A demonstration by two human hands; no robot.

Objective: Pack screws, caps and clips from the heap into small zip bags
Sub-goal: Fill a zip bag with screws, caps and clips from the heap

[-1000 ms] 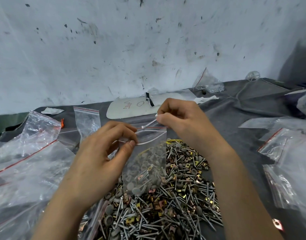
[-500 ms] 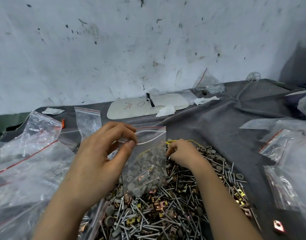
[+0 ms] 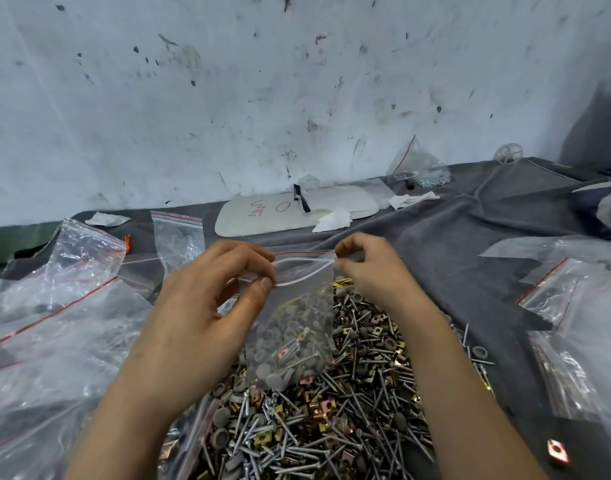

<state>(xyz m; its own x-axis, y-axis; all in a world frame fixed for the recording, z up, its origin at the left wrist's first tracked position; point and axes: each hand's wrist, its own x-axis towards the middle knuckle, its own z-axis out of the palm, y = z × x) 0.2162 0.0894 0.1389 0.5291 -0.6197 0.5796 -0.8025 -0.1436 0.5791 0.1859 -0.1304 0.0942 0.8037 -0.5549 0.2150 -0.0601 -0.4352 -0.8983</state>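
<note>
A small clear zip bag (image 3: pixel 292 327) hangs upright over the heap (image 3: pixel 331 410) of silver screws, grey caps and brass clips on the grey cloth. The bag holds grey caps, a few screws and clips in its lower half. My left hand (image 3: pixel 207 306) pinches the bag's top left edge between thumb and fingers. My right hand (image 3: pixel 370 268) pinches the top right corner at the zip strip. The mouth sags slightly open between the two hands.
Large crumpled clear bags (image 3: pixel 55 323) lie at the left, with more clear bags (image 3: pixel 581 306) at the right. An empty zip bag (image 3: pixel 177 237) stands behind my left hand. A white board (image 3: pixel 262 216) and tissue scraps lie by the wall. A loose clip (image 3: pixel 556 452) sits at the lower right.
My right hand dropped a screw into the bag, dipped down to the heap, then rose again and took hold of the bag's top right corner. My left hand kept its pinch.
</note>
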